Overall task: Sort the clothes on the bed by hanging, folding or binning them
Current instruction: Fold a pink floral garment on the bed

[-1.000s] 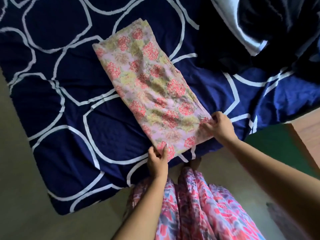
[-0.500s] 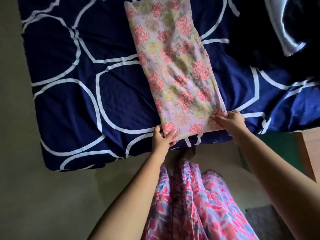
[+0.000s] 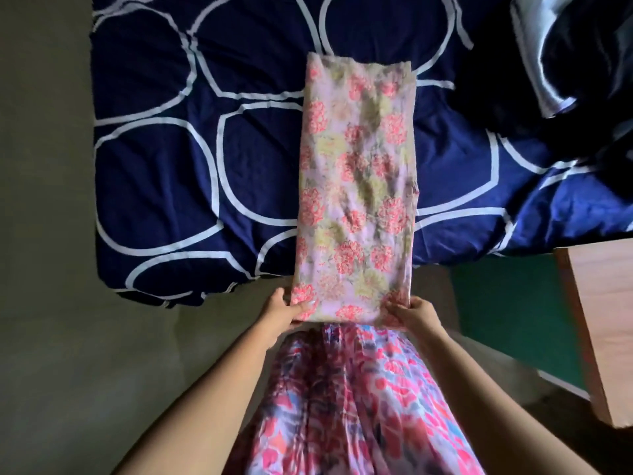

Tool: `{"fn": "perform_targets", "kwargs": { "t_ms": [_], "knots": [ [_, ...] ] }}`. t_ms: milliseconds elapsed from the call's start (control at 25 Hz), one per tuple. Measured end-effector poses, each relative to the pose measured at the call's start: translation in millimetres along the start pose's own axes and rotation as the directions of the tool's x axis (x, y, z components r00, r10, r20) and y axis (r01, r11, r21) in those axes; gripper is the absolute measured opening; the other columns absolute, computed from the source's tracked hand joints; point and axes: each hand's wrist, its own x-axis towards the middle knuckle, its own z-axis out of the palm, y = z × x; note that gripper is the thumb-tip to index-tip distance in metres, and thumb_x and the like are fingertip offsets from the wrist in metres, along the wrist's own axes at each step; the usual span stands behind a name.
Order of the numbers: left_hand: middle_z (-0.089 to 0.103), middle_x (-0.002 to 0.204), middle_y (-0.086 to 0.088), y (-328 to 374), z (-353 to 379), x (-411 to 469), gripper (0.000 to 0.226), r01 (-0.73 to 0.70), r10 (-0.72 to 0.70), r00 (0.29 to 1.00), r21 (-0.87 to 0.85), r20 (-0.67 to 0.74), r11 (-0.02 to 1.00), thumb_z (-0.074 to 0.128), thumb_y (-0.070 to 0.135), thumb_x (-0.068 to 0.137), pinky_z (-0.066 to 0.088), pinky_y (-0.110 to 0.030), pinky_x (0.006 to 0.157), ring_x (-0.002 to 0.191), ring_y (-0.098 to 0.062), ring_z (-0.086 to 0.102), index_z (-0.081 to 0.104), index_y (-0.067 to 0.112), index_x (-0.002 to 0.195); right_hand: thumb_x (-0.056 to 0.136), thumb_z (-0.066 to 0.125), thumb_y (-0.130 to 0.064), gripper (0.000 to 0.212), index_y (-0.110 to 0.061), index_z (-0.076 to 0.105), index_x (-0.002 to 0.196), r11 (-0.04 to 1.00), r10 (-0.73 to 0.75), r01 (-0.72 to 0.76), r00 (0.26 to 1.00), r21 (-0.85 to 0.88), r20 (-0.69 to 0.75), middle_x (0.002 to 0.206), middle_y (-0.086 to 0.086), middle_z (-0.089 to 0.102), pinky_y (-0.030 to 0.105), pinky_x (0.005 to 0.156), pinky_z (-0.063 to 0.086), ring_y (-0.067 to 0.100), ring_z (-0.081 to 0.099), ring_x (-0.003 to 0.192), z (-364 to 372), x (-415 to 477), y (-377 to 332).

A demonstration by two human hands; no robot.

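Pinching floral cloth corners: left hand, right hand | navy bed | olive floor

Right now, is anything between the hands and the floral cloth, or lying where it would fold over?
Nothing visible. The left hand and right hand grip the near corners of the floral cloth. Its top surface is bare, and the dark heap of clothes lies apart at the far right of the bed.

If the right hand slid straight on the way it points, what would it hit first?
The folded floral cloth, whose near corner the right hand grips. It would probably push along that cloth, with the blue bed cover underneath, though depth is unclear.
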Motion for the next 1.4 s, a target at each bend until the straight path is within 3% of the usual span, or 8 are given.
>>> {"fn": "perform_targets", "kwargs": {
  "t_ms": [80, 200, 360, 480, 680, 960, 1160, 1400],
  "knots": [
    [0.054, 0.129, -0.007, -17, -6, -13, 0.072, -0.006, 0.006, 1.000, 0.017, 0.013, 1.000, 0.069, 0.007, 0.085, 0.053, -0.025, 0.076, 0.098, -0.018, 0.061, 0.025, 0.010, 0.142, 0.079, 0.075, -0.007, 0.013, 0.001, 0.065, 0.081, 0.996, 0.030, -0.031, 0.999, 0.080, 0.013, 0.072, 0.013, 0.065, 0.026, 0.054, 0.050, 0.015, 0.061, 0.054, 0, -26, 11],
    [0.067, 0.110, -0.005, -15, -14, -36, 0.080, -0.199, 0.203, 0.978, -0.078, 0.051, 0.977, 0.077, 0.011, 0.076, 0.051, -0.020, 0.075, 0.092, -0.015, 0.064, 0.034, 0.013, 0.143, 0.079, 0.075, -0.009, 0.013, -0.006, 0.064, 0.084, 0.978, -0.023, 0.026, 1.000, 0.206, -0.015, 0.072, 0.011, 0.067, 0.022, 0.046, 0.050, 0.013, 0.062, 0.049, -8, -53, -2],
    [0.071, 0.102, 0.001, 45, -9, -56, 0.043, -0.272, 0.338, 0.929, -0.340, 0.150, 0.900, 0.057, 0.006, 0.090, 0.054, -0.019, 0.060, 0.079, -0.009, 0.068, 0.055, 0.032, 0.125, 0.083, 0.070, -0.010, 0.027, -0.016, 0.056, 0.105, 0.898, -0.124, 0.106, 0.992, 0.428, 0.014, 0.090, 0.010, 0.067, 0.022, 0.047, 0.050, 0.010, 0.062, 0.056, -23, -67, -49],
    [0.069, 0.103, 0.005, 96, 5, -55, 0.030, -0.233, 0.339, 0.927, -0.464, 0.159, 0.855, 0.050, 0.008, 0.095, 0.057, -0.020, 0.065, 0.073, -0.004, 0.066, 0.064, 0.029, 0.110, 0.090, 0.059, -0.011, 0.009, -0.020, 0.059, 0.091, 0.788, -0.113, 0.054, 0.992, 0.613, 0.057, 0.067, 0.001, 0.065, 0.019, 0.045, 0.048, 0.007, 0.057, 0.048, -37, -64, -93],
    [0.070, 0.063, 0.004, 167, 23, -20, 0.020, -0.220, 0.307, 0.951, -0.605, 0.042, 0.765, 0.045, 0.012, 0.099, 0.058, -0.019, 0.065, 0.057, -0.003, 0.067, 0.064, 0.017, 0.096, 0.096, 0.050, -0.019, 0.021, -0.017, 0.052, 0.075, 0.690, -0.136, -0.051, 0.971, 0.722, 0.198, 0.043, -0.007, 0.047, 0.017, 0.049, 0.046, 0.005, 0.044, 0.038, -45, -20, -164],
    [0.071, 0.079, 0.003, 212, 39, 20, 0.026, -0.192, 0.231, 0.973, -0.542, 0.004, 0.818, 0.043, 0.029, 0.099, 0.050, -0.024, 0.083, 0.080, -0.009, 0.068, 0.063, 0.013, 0.092, 0.094, 0.041, -0.024, 0.021, -0.011, 0.057, 0.090, 0.777, -0.113, -0.043, 0.972, 0.628, 0.207, 0.059, 0.001, 0.067, 0.023, 0.061, 0.051, 0.014, 0.067, 0.058, -42, 34, -222],
    [0.069, 0.100, -0.001, 231, 44, 33, 0.032, -0.189, 0.224, 0.975, -0.573, -0.011, 0.797, 0.045, 0.032, 0.097, 0.052, -0.025, 0.081, 0.090, -0.013, 0.068, 0.064, 0.009, 0.109, 0.093, 0.037, -0.018, 0.024, -0.009, 0.059, 0.093, 0.790, -0.095, -0.072, 0.967, 0.608, 0.238, 0.068, 0.004, 0.072, 0.028, 0.066, 0.049, 0.014, 0.069, 0.059, -35, 56, -235],
    [0.058, 0.134, -0.004, 239, 56, 43, 0.031, -0.265, 0.292, 0.955, -0.599, -0.055, 0.756, 0.042, 0.026, 0.099, 0.043, -0.029, 0.104, 0.121, -0.017, 0.056, 0.057, 0.012, 0.122, 0.092, 0.042, -0.009, 0.019, -0.004, 0.060, 0.096, 0.809, -0.108, -0.010, 0.980, 0.588, 0.167, 0.083, 0.008, 0.069, 0.022, 0.060, 0.054, 0.013, 0.069, 0.062, -25, 80, -242]
  ]
}}
